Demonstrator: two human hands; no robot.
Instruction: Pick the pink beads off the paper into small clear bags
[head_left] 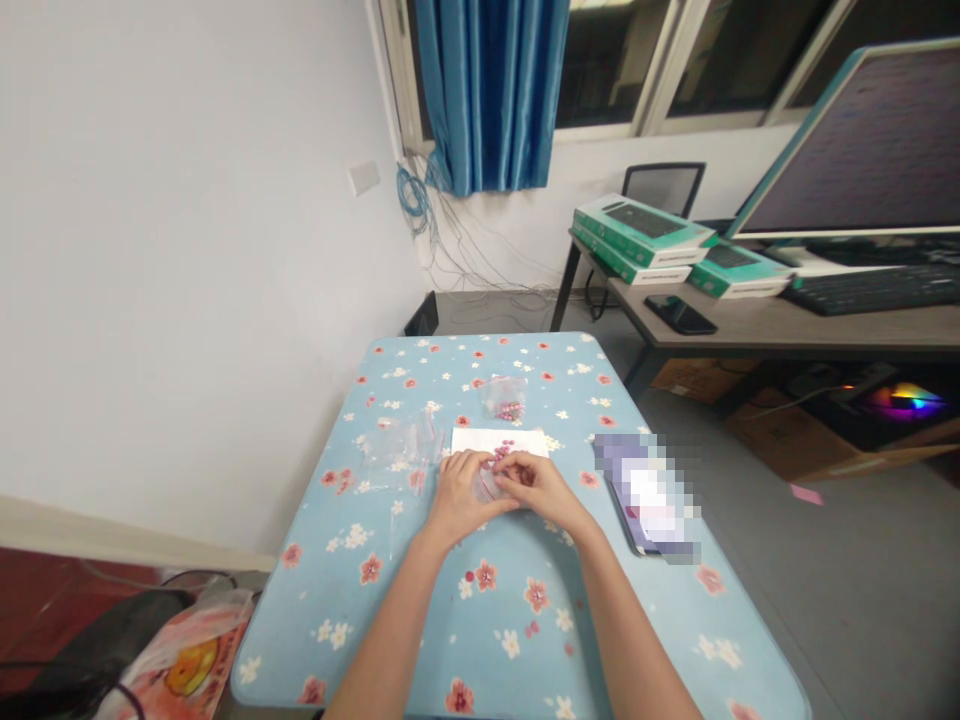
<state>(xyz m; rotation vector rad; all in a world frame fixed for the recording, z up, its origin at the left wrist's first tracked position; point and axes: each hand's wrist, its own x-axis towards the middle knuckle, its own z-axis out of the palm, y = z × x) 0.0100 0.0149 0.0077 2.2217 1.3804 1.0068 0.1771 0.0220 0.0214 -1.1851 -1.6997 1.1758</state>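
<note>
My left hand (pixel 461 497) is closed on the edge of a small clear zip bag (pixel 487 487) with a red seal line. Beside it, my right hand (pixel 546 490) has its fingers curled together at the bag's mouth; what they pinch is too small to make out. Just beyond my fingertips, small pink beads (pixel 504 450) lie on a white sheet of paper (pixel 466 440), partly covered by my hands. Farther back on the table is another clear zip bag (pixel 506 398) with pink beads inside. Several flat clear bags (pixel 397 445) lie left of the paper.
The small table has a blue flowered cover (pixel 360 620). On its right side lies a purple flat object (pixel 622 480), partly blurred out. A desk (pixel 637 300) at the right carries green keyboard boxes (pixel 637 230), a phone (pixel 681 314), a keyboard (pixel 885 290) and a monitor (pixel 862 140).
</note>
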